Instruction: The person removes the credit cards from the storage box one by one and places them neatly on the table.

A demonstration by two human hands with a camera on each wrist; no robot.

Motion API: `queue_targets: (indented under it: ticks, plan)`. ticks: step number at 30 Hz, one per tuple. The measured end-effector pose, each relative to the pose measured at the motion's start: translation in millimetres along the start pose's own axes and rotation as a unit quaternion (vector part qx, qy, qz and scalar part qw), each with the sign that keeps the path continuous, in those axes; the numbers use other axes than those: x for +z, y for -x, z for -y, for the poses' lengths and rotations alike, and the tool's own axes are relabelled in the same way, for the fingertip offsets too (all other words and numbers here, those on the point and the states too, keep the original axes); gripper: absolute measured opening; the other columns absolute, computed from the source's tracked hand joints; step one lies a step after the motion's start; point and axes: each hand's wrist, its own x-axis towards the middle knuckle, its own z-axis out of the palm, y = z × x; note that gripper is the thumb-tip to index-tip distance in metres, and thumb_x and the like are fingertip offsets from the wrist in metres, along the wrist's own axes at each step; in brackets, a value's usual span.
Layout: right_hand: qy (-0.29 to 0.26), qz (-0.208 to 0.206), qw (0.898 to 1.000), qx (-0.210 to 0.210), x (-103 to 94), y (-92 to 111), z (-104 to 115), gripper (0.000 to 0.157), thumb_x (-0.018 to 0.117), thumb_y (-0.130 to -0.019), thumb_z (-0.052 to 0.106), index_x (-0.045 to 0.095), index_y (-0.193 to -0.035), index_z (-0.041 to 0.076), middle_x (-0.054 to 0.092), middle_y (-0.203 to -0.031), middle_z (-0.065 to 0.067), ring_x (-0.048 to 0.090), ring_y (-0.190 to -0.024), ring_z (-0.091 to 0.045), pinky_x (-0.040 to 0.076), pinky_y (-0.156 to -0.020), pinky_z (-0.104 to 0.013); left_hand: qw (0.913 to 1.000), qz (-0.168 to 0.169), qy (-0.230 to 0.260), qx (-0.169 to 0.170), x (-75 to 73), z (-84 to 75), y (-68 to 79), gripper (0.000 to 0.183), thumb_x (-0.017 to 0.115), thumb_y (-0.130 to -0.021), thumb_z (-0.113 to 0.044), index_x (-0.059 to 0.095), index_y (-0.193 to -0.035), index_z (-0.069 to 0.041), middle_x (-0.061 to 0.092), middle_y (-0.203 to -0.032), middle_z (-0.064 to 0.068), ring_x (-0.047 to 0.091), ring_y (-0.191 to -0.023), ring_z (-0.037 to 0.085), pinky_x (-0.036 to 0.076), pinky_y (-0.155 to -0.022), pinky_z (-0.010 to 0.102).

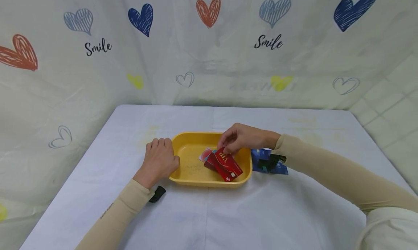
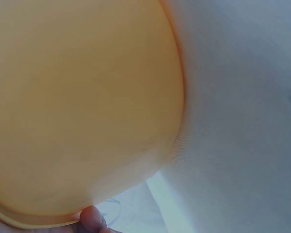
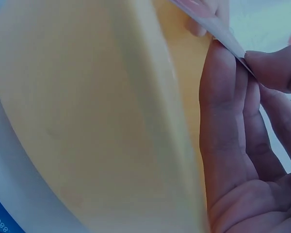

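Observation:
My left hand (image 1: 160, 159) grips the left end of a yellow plastic tray (image 1: 192, 184). In the left wrist view, fingertips (image 2: 91, 218) show at the bottom, right at the tray's rim (image 2: 34, 224). Over the tray's right half, my right hand (image 1: 238, 136) pinches a red card (image 1: 227, 164) marked "VIP" by its upper corner. The right wrist view shows the thumb (image 3: 276, 68) against that card's edge, opposite the other fingers. Partly hidden beneath the red card are a dark red card (image 1: 210, 162) and a pink-and-white card (image 1: 205, 154).
Blue cards (image 1: 281, 168) lie on the white-covered table (image 1: 183, 221) just right of the tray, partly behind the right wrist and its black strap (image 1: 279, 158). A black strap piece (image 1: 158, 194) shows by the left wrist. A heart-printed curtain (image 1: 209, 61) hangs behind.

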Motion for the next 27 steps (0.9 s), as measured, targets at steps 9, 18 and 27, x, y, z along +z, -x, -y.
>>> queue_targets:
  ticks: [9,18,27]
  plan:
    - [-0.025,-0.022,0.999,-0.005,2.6,6,0,0.021,0.067,-0.096,0.013,0.074,-0.116,0.008,0.072,-0.117,-0.011,0.070,-0.103,-0.028,0.064,-0.080,-0.039,1.0000,0.005,0.002,-0.006,-2.1,-3.1,1.4,0.018,0.045,-0.091,-0.020,0.044,-0.088,-0.003,0.043,-0.083,0.012,0.038,-0.084,0.030,0.027,-0.078,0.039]
    - [-0.053,-0.048,0.997,-0.007,4.3,13,3,0.021,0.063,-0.100,0.014,0.071,-0.118,0.007,0.069,-0.119,-0.012,0.068,-0.107,-0.028,0.064,-0.079,-0.041,0.9999,0.003,0.010,-0.004,-1.2,-3.3,2.7,0.016,0.045,-0.090,-0.019,0.043,-0.087,-0.003,0.043,-0.082,0.012,0.037,-0.084,0.031,0.026,-0.078,0.040]
    - [-0.056,-0.061,0.996,-0.016,3.8,21,4,0.025,0.063,-0.098,0.011,0.066,-0.122,0.004,0.064,-0.118,-0.014,0.067,-0.104,-0.029,0.064,-0.077,-0.042,0.9998,0.011,0.008,-0.011,-1.5,-4.2,3.2,0.019,0.047,-0.091,-0.021,0.044,-0.089,-0.003,0.044,-0.084,0.012,0.037,-0.085,0.031,0.026,-0.079,0.040]
